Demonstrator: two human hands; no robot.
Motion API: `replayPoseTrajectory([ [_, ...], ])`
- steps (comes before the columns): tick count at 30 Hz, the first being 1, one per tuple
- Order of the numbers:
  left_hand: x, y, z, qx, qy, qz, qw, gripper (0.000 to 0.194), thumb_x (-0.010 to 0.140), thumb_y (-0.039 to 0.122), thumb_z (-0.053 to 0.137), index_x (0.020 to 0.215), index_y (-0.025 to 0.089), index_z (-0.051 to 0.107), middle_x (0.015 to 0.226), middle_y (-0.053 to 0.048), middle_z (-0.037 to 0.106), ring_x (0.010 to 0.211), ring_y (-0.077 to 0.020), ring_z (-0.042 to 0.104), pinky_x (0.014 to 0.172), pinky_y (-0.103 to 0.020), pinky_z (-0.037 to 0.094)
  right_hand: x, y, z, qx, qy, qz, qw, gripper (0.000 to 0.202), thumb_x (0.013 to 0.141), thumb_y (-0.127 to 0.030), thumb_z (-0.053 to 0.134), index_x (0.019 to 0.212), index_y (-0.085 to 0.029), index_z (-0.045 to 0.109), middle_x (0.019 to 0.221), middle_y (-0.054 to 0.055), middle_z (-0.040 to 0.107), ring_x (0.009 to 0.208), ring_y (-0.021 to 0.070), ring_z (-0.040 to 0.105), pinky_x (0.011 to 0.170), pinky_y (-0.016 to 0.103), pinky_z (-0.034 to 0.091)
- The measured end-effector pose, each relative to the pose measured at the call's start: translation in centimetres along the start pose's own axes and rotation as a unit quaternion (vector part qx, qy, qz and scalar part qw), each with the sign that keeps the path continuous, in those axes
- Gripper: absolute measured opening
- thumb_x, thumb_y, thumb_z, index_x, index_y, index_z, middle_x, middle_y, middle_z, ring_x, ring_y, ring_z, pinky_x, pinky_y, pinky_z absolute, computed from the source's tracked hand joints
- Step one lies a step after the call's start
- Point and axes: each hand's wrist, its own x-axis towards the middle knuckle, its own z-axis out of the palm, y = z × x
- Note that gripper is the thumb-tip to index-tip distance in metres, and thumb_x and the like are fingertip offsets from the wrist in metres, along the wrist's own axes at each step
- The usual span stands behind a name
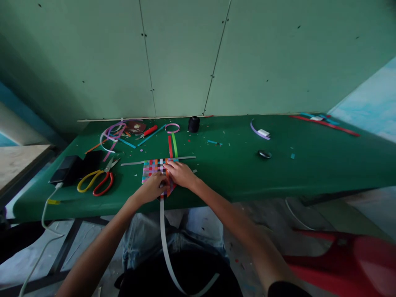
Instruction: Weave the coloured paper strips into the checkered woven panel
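A woven piece of multicoloured flat strips (149,168) lies near the front edge of the green table. My left hand (152,185) is on its lower part, fingers curled and pinched at a long white strip (162,222) that hangs down over my lap. My right hand (182,173) grips the piece from the right, fingertips pressed together near its upper middle. Both hands partly cover the weave. A grey strip (132,163) runs along its top edge, past both sides. Red (170,145) and green strips (175,144) stick out at the top.
Scissors with yellow and red handles (103,175) lie open at left, beside a black device (66,169) with a white cable (46,210). Behind are loose strips (116,132), a red-handled cutter (150,131) and a black spool (194,124). A dark oval object (264,154) lies right.
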Motion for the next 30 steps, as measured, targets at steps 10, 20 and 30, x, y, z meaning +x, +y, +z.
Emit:
replayPoseTrajectory([
  [10,-1.1,-0.3,1.4,0.062,0.047,0.070,0.995,0.012,0.099,0.022,0.060,0.090,0.021,0.068,0.099,-0.006,0.067,0.101,-0.0254,0.058,0.093,-0.041,0.047,-0.1,-0.2,-0.1,0.006,-0.013,0.014,1.000,0.046,0.103,-0.014,0.048,0.148,-0.013,0.056,0.151,0.017,0.057,0.132,0.0269,0.059,0.109,0.041,0.052],
  [20,-1.1,-0.4,0.3,0.005,0.030,0.077,0.997,0.015,0.094,0.028,0.070,0.081,0.023,0.073,0.094,-0.004,0.072,0.098,-0.0226,0.064,0.092,-0.038,0.047,-0.2,-0.2,-0.1,0.003,-0.011,0.014,1.000,0.045,0.105,-0.018,0.047,0.148,-0.012,0.057,0.153,0.017,0.056,0.132,0.0271,0.059,0.109,0.039,0.051],
  [30,3.1,-0.4,-1.6,0.156,-0.076,-0.044,0.984,0.047,0.069,0.050,0.086,0.102,0.019,0.071,0.115,-0.016,0.068,0.118,-0.0426,0.058,0.099,-0.056,0.047,-0.3,-0.1,0.5,0.007,0.014,0.009,1.000,0.039,0.106,-0.024,0.051,0.142,-0.012,0.061,0.141,0.017,0.062,0.120,0.0265,0.063,0.102,0.039,0.053],
])
